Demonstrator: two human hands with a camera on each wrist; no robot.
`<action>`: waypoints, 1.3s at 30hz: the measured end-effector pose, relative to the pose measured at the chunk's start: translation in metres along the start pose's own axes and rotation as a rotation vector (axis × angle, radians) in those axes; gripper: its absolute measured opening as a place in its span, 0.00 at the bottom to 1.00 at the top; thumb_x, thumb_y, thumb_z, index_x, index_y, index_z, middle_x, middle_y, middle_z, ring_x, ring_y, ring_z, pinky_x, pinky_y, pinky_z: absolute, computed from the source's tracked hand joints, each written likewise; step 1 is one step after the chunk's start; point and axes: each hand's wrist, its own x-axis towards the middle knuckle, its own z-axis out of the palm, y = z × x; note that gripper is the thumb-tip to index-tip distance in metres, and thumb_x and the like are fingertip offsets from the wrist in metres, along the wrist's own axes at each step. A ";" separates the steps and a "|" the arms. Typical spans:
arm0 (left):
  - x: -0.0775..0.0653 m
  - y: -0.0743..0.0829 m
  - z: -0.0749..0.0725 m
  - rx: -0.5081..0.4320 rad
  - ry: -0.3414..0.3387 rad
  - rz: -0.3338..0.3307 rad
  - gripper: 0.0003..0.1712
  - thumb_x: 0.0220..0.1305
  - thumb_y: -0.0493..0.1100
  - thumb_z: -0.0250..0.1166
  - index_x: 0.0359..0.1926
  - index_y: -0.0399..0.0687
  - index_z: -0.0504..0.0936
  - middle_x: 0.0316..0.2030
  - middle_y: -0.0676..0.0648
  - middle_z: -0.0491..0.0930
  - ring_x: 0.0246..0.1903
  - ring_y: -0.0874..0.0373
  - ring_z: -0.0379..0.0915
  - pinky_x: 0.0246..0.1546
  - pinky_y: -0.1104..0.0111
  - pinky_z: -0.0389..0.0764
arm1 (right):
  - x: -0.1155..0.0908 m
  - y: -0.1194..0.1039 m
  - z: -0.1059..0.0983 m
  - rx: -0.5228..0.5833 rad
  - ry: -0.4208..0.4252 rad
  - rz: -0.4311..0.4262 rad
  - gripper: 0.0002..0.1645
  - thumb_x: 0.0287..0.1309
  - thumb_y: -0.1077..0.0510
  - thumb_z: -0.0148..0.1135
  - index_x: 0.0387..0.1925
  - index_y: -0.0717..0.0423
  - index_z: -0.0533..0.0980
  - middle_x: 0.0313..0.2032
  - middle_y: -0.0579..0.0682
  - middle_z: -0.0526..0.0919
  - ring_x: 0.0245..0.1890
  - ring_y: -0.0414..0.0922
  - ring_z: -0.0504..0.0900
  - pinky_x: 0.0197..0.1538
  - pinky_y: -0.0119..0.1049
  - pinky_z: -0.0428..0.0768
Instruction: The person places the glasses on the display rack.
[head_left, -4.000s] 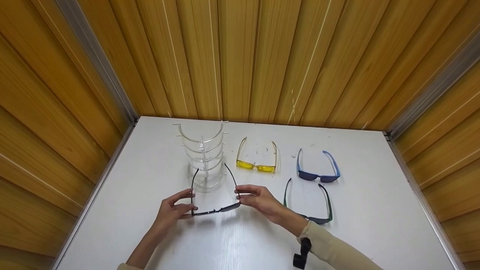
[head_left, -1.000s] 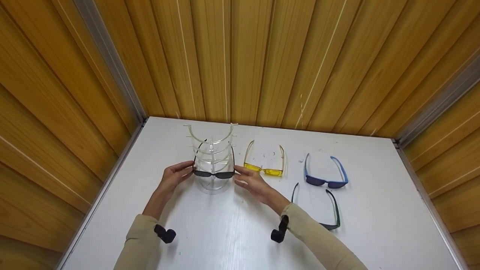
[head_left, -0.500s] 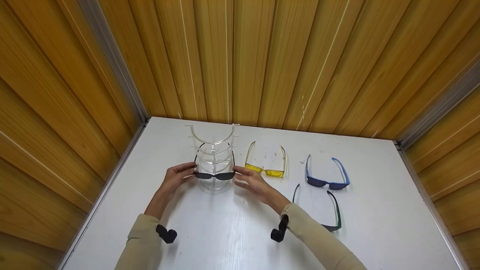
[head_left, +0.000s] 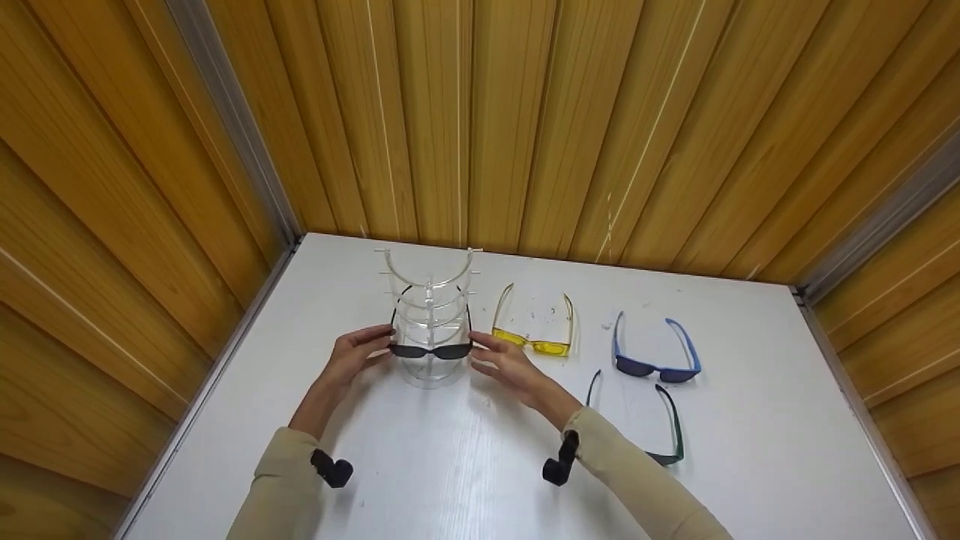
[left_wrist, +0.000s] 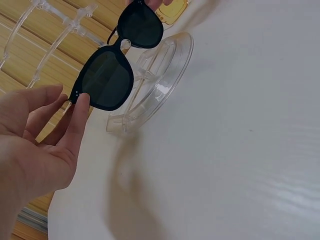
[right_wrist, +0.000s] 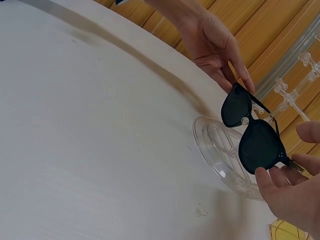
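A pair of black sunglasses (head_left: 409,351) sits at the front of a clear plastic display stand (head_left: 430,295), low on its tiers, with the temples reaching back around the stand's sides. My left hand (head_left: 351,358) pinches the frame at its left hinge corner; in the left wrist view, one fingertip of that hand (left_wrist: 40,140) touches the edge of the dark lens (left_wrist: 107,80). On the other side, my right hand (head_left: 514,369) holds the right hinge corner, and its fingers show close up in the right wrist view. The nose bridge meets a clear knob of the stand (right_wrist: 245,121).
Right of the stand lie yellow glasses (head_left: 551,348), blue-framed sunglasses (head_left: 679,375) and, nearer, dark green glasses (head_left: 679,435) partly behind the right forearm. All rest on a white table (head_left: 450,480) enclosed by wood-look panels (head_left: 502,135).
Four seconds ago both hands held the sunglasses in front of the stand; since then they moved forward onto it. Over the last second, the sunglasses and hands have barely shifted.
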 end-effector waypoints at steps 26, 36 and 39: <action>-0.070 0.006 0.034 0.137 -0.259 -0.001 0.23 0.72 0.42 0.64 0.62 0.33 0.77 0.53 0.44 0.84 0.47 0.59 0.82 0.51 0.64 0.86 | -0.164 -0.054 -0.166 -0.268 -0.189 0.075 0.29 0.79 0.57 0.49 0.74 0.63 0.62 0.71 0.60 0.72 0.68 0.46 0.76 0.71 0.40 0.76; -0.066 0.001 0.086 0.125 -0.468 -0.006 0.22 0.72 0.42 0.63 0.60 0.32 0.79 0.53 0.42 0.85 0.47 0.57 0.84 0.56 0.53 0.85 | -0.211 -0.048 -0.241 0.040 -0.225 0.059 0.27 0.82 0.64 0.34 0.75 0.55 0.65 0.68 0.47 0.77 0.69 0.41 0.75 0.72 0.37 0.73; -0.065 -0.002 0.103 0.102 -0.508 -0.009 0.23 0.72 0.42 0.63 0.60 0.30 0.78 0.52 0.43 0.86 0.47 0.57 0.84 0.54 0.55 0.86 | -0.223 -0.043 -0.259 0.109 -0.236 0.086 0.28 0.82 0.63 0.31 0.73 0.50 0.68 0.68 0.45 0.78 0.70 0.42 0.75 0.72 0.39 0.73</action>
